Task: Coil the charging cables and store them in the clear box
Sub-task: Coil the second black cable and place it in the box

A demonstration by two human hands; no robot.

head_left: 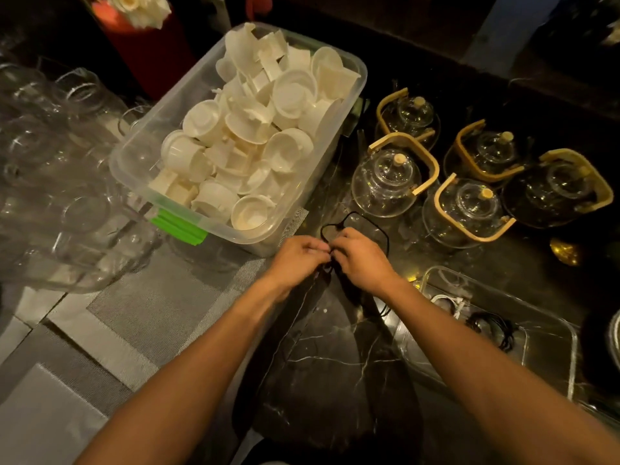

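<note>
A thin black charging cable [369,223] forms a loop above my hands over the dark marble counter. My left hand [297,258] and my right hand [360,260] meet at the loop's base, both pinching the cable with curled fingers. More black cable hangs in a bundle below my right hand. The clear box [567,333] lies at the right, near the counter's front. Inside it lie a coiled black cable [496,327] and a white cable [449,302].
A large clear bin [134,162] full of white plastic cups stands just behind my hands, with a green latch at its front. Several glass teapots [385,182] with wooden handles stand at the right. Glass jars [67,196] crowd the left, on grey woven mats.
</note>
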